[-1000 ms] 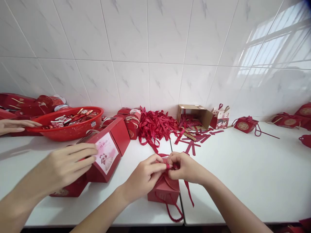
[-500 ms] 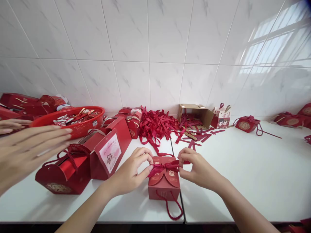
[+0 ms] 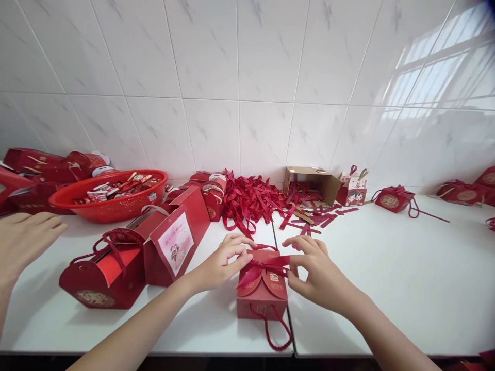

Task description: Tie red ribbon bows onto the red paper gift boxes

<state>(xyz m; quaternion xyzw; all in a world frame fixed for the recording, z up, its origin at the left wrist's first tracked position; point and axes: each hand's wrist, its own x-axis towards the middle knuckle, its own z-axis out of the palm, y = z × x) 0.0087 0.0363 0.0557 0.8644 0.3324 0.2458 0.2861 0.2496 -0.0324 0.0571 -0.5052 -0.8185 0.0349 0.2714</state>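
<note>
A small red gift box (image 3: 262,299) with a rope handle stands at the white table's (image 3: 386,288) front edge. A red ribbon bow (image 3: 265,267) lies tied across its petal-shaped top. My left hand (image 3: 221,262) pinches the bow's left loop with thumb and fingertips. My right hand (image 3: 314,273) pinches the ribbon's right end, its other fingers spread. Both hands rest against the box top.
Another person's open hand (image 3: 23,241) hovers at the far left. Beside it lie a rounded red box (image 3: 98,281), a red box with a pink label (image 3: 174,242) and a red basket (image 3: 110,208). Loose ribbons (image 3: 251,201), a cardboard box (image 3: 309,180) and more red boxes (image 3: 392,198) line the wall.
My hands drew the ribbon into a tightened bow and now sit at its two sides. The other person's hand pulled back left off the red boxes.
</note>
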